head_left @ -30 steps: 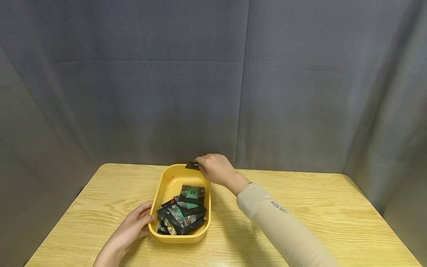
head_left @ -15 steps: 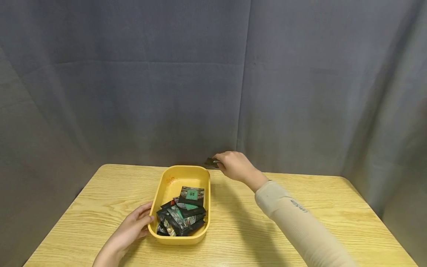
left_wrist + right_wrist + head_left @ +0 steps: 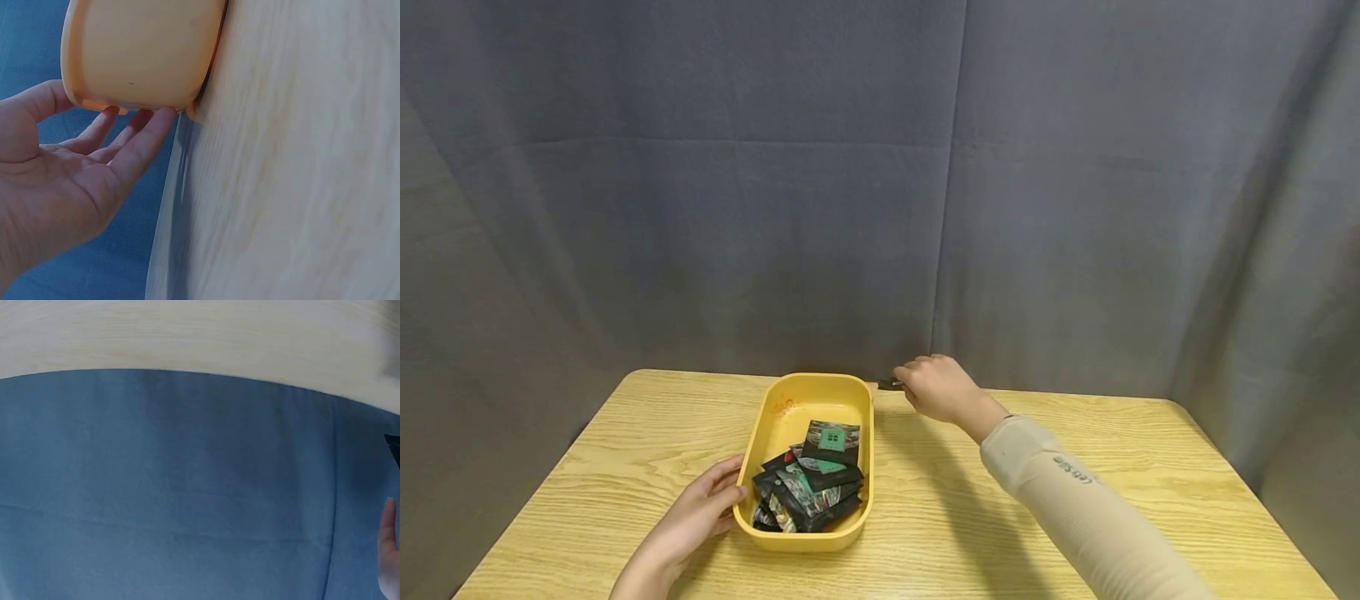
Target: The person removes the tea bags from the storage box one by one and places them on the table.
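Note:
A yellow plastic tub (image 3: 805,542) stands on the wooden table, with several flat black packets (image 3: 832,440) with green labels heaped inside towards its near end. My left hand (image 3: 696,508) holds the tub by its left side, thumb at the rim and fingertips against the outer wall, as the left wrist view shows the hand (image 3: 69,169) under the tub wall (image 3: 144,56). Beyond the tub's far right corner, my right hand (image 3: 938,387) pinches a small black packet (image 3: 889,385), mostly hidden by the fingers. Only the packet's corner (image 3: 394,445) shows in the right wrist view.
The wooden table (image 3: 1112,467) stretches to the right of the tub. A grey curtain (image 3: 850,208) hangs behind the table's far edge, with more curtain at both sides. Reddish specks (image 3: 784,406) mark the tub's inner wall.
From above the tub's far rim, my right hand has carried the black packet right, then lowered it slightly towards the table's far edge. The left hand and tub have stayed put.

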Demonstrator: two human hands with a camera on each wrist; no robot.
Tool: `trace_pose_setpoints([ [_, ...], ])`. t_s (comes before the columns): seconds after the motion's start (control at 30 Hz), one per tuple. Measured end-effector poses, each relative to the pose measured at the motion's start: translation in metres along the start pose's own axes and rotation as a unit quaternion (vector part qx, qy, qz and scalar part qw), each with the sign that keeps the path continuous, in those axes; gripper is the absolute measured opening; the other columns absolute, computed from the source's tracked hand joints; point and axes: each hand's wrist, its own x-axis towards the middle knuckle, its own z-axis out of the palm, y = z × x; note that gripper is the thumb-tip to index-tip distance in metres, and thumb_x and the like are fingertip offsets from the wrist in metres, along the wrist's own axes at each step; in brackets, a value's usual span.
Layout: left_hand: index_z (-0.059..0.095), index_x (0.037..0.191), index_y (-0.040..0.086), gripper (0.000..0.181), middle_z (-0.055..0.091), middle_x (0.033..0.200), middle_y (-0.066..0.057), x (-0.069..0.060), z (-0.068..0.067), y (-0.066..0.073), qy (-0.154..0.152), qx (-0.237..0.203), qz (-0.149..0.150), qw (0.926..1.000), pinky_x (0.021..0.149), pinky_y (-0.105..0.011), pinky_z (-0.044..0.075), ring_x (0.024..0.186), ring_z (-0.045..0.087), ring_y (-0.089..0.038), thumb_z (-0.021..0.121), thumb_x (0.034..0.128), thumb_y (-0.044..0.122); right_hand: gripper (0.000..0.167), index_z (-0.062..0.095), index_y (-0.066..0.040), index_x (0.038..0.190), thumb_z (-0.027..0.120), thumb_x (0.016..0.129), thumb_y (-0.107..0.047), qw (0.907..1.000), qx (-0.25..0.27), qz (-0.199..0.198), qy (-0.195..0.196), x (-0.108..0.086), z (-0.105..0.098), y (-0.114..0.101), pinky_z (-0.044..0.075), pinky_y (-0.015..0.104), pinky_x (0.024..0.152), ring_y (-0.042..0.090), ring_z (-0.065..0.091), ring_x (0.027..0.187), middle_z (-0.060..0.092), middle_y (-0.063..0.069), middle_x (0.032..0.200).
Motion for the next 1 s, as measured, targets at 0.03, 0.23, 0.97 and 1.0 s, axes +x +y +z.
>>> trace_pose_setpoints([
  [0.03, 0.030, 0.150, -0.006, 0.054, 0.038, 0.146, -0.035, 0.000, 0.000, 0.000, 0.000, -0.001, 0.000, 1.0000, 0.092, -0.052, 0.052, 0.125, 0.051, -0.044, 0.048, 0.1008, 0.007, 0.010, 0.070, -0.009, 0.094, 0.065, 0.087, -0.003, 1.0000, -0.005, 0.001, -0.006, -0.002, 0.003, 0.001, 0.055, 0.037, 0.065, 0.022, 0.067, 0.077, 0.071, 0.002, 0.086],
  [0.23, 0.030, 0.150, -0.006, 0.054, 0.037, 0.146, -0.035, 0.001, 0.002, 0.000, -0.001, -0.001, 0.002, 1.0000, 0.092, -0.052, 0.052, 0.125, 0.051, -0.044, 0.048, 0.1009, 0.007, 0.014, 0.071, -0.011, 0.099, 0.066, 0.087, -0.004, 0.9990, -0.018, 0.012, -0.039, -0.014, 0.018, 0.000, 0.056, 0.039, 0.069, 0.022, 0.067, 0.082, 0.070, 0.002, 0.088],
  [0.97, 0.031, 0.149, -0.007, 0.052, 0.039, 0.145, -0.035, 0.002, 0.004, 0.000, 0.006, 0.000, -0.001, 1.0000, 0.090, -0.050, 0.054, 0.123, 0.052, -0.043, 0.048, 0.1014, 0.007, 0.039, 0.062, -0.016, 0.134, 0.063, 0.095, -0.014, 0.9824, 0.004, 0.075, -0.171, -0.028, 0.043, -0.024, 0.053, 0.044, 0.090, 0.026, 0.063, 0.111, 0.064, 0.007, 0.129],
  [1.0, 0.031, 0.149, -0.007, 0.052, 0.039, 0.145, -0.035, 0.002, 0.004, 0.001, 0.006, 0.000, -0.001, 1.0000, 0.090, -0.051, 0.054, 0.123, 0.052, -0.044, 0.048, 0.1016, 0.007, 0.039, 0.062, -0.016, 0.134, 0.064, 0.095, -0.015, 0.9825, 0.006, 0.076, -0.170, -0.028, 0.044, -0.024, 0.053, 0.045, 0.089, 0.027, 0.063, 0.111, 0.063, 0.007, 0.130],
])
